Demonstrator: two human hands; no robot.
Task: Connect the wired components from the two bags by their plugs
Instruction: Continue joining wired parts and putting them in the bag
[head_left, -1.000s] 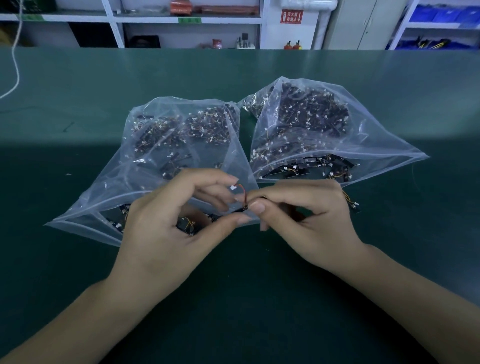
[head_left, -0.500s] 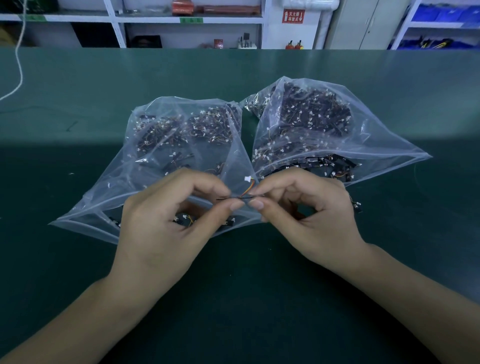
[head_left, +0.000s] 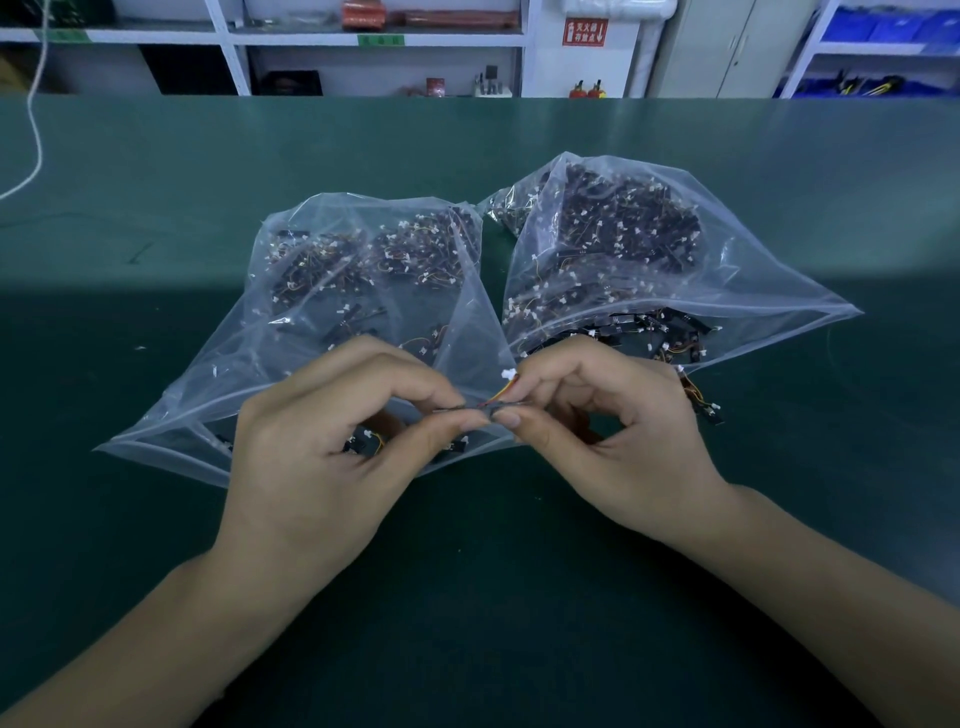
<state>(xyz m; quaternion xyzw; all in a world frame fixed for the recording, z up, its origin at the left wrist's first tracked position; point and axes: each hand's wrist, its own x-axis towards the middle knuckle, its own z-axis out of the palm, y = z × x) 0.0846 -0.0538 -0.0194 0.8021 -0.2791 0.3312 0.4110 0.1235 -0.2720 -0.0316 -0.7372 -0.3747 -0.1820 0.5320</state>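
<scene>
Two clear plastic bags lie side by side on the green table, the left bag (head_left: 291, 358) and the right bag (head_left: 727, 270), each full of small black components with thin wires and white plugs. In front of them my left hand (head_left: 332, 457) and my right hand (head_left: 613, 447) meet fingertip to fingertip. Between thumb and forefinger both pinch one small wired component (head_left: 480, 408). Its orange and red wires rise to a white plug (head_left: 508, 374) beside my right forefinger. The rest of the component is hidden by my fingers.
Loose wired components (head_left: 701, 400) lie on the table just right of my right hand, at the right bag's mouth. A white cord (head_left: 36, 130) hangs at the far left. Shelving and a cabinet stand beyond the table's far edge (head_left: 467, 98).
The white plug and its wires have risen and shifted right, from between my fingertips to beside my right forefinger. My hands have drawn slightly apart, with the dark part stretched between them.
</scene>
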